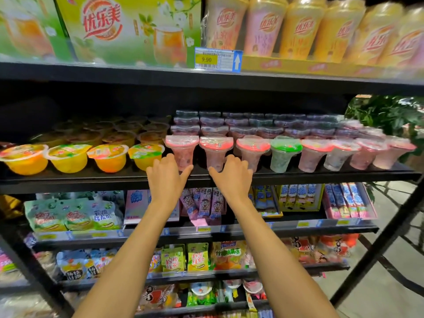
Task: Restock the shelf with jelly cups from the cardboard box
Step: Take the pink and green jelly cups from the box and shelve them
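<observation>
Pink-lidded jelly cups stand in a front row on the middle black shelf (298, 174), with more rows stacked behind. My left hand (168, 177) reaches to the leftmost pink jelly cup (182, 152); its narrow base sits between my thumb and curled fingers. My right hand (231, 177) holds the second pink jelly cup (215, 152) the same way, thumb under its base. Both cups stand upright on the shelf, in line with the row. The cardboard box is not in view.
Yellow and orange jelly bowls (110, 157) fill the shelf to the left. A green-lidded cup (285, 152) stands in the row to the right. Boxes and tall drink cups (259, 26) sit on the shelf above; snack bags (75, 216) fill the shelves below.
</observation>
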